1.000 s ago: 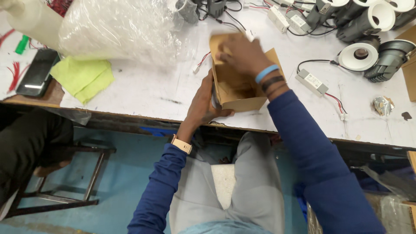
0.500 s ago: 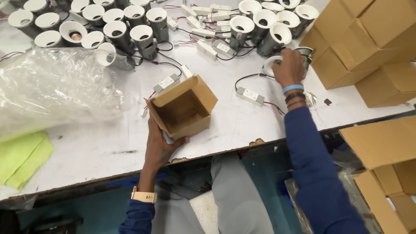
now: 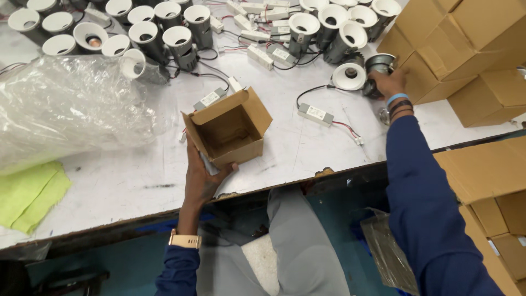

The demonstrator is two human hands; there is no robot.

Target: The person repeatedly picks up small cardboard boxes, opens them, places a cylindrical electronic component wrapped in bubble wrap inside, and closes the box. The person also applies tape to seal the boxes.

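Open box [image 3: 229, 129] is gripped from below by left hand [image 3: 201, 174], near table [image 3: 137, 181] edge. Downlight [image 3: 377, 64] is clasped by right hand [image 3: 388, 83]. Its wire [image 3: 315, 89] could snag adj. driver [image 3: 316, 114], dragging it off.

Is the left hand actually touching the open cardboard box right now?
Touching. The head view shows the left hand under the near side of the open cardboard box, thumb and fingers wrapped on its lower wall, with no gap showing.

Matt cardboard box [image 3: 230, 131]; crinkled glossy plastic bag [image 3: 66, 104]; scuffed table [image 3: 126, 181].
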